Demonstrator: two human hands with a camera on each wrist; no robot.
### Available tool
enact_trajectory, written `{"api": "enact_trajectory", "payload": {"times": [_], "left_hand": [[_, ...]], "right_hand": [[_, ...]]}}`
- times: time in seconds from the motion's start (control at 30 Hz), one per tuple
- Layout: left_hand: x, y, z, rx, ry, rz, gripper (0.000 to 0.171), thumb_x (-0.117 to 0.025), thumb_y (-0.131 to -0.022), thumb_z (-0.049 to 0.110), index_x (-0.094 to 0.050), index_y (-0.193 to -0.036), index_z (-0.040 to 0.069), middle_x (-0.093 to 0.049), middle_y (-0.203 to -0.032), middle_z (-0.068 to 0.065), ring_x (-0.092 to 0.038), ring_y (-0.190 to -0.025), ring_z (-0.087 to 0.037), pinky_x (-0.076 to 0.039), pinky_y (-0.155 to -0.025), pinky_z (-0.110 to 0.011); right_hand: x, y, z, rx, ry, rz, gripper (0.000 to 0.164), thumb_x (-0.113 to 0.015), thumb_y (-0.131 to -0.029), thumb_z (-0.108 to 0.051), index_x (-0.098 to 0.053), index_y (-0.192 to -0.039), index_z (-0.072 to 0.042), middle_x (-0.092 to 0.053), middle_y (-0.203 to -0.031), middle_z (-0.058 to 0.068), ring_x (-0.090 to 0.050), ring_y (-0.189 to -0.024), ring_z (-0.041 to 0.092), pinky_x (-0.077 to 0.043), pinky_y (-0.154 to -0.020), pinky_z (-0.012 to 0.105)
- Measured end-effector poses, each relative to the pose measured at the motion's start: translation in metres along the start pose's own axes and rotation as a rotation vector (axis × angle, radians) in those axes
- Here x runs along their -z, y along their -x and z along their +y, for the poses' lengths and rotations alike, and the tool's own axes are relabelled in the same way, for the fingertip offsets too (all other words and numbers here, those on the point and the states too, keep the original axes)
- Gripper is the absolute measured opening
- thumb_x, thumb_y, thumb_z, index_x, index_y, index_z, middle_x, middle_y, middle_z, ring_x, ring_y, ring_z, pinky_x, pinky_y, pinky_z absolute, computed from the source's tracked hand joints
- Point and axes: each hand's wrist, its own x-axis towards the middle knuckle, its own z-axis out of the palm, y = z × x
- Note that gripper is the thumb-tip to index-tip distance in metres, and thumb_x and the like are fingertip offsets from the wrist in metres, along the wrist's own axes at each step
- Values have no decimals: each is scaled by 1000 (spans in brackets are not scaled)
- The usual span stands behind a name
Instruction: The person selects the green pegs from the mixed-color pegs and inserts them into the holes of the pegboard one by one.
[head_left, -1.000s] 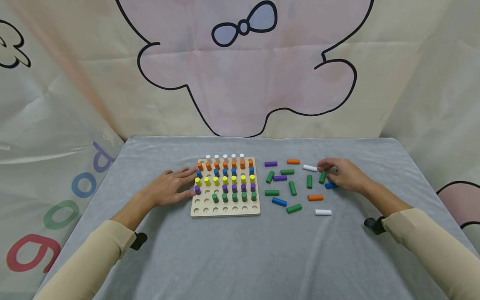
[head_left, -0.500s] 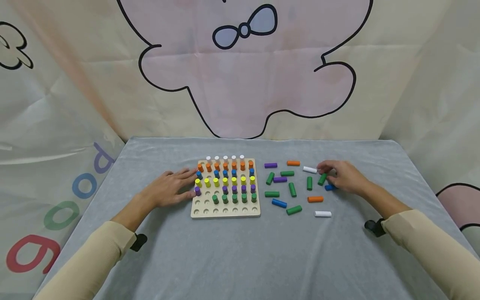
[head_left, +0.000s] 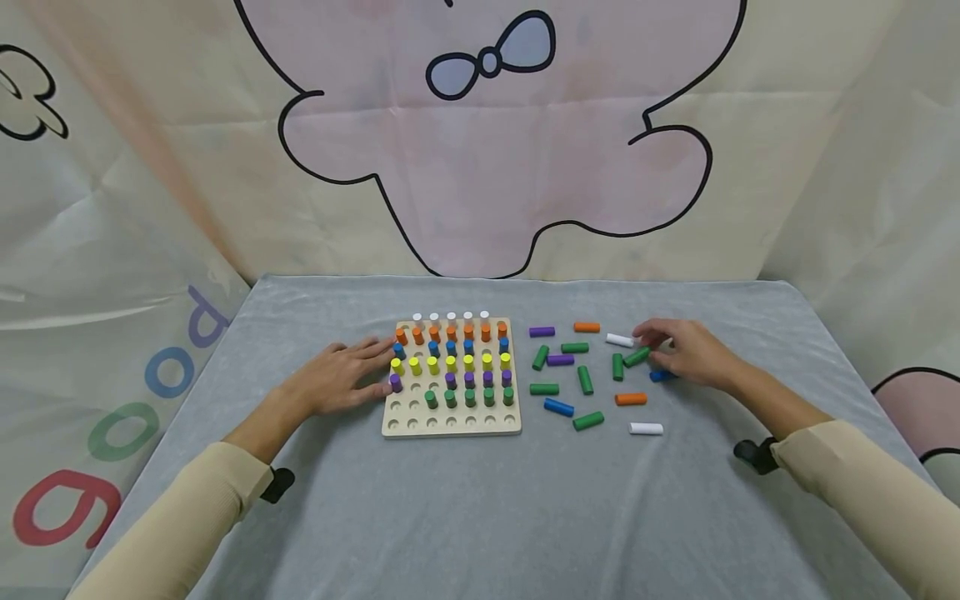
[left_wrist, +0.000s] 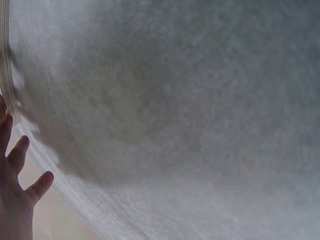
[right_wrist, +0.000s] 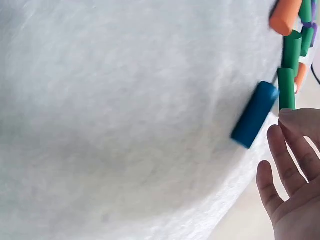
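My right hand [head_left: 684, 350] pinches one end of a green peg [head_left: 637, 357] between thumb and index finger. In the right wrist view that green peg [right_wrist: 286, 90] points away from the thumb, and a blue peg [right_wrist: 255, 115] lies on the cloth beside the hand. A white peg [head_left: 619, 340] lies just past the fingertips. My left hand [head_left: 337, 377] rests with fingers spread at the left edge of a wooden pegboard [head_left: 450, 423]. Rows of white, orange, blue, yellow, purple and green pegs stand in the board; its front row of holes is bare.
Loose green, purple, orange, blue and white pegs lie scattered right of the board, among them an orange peg [head_left: 631, 399] and a white peg [head_left: 647, 429]. Grey cloth [head_left: 480, 517] covers the table. A printed curtain [head_left: 450, 192] hangs behind it.
The green peg at my right fingertips has turned from near upright in view to slanting, and shifted slightly left. A neighbouring green peg has moved slightly. The left hand stays put.
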Motion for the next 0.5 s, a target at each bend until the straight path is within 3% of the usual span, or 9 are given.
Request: {"api": "enact_trajectory", "payload": {"times": [0.5], "left_hand": [[0, 1, 1, 5, 4, -3, 74, -47, -99, 59, -38, -154, 10, -28, -162, -8, -29, -147, -36, -32, -106, -66]], "right_hand": [[-1, -5, -28, 87, -8, 41, 36, -72, -84, 7, -66, -119, 2, -71, -100, 8, -66, -93, 24, -53, -81, 48]]}}
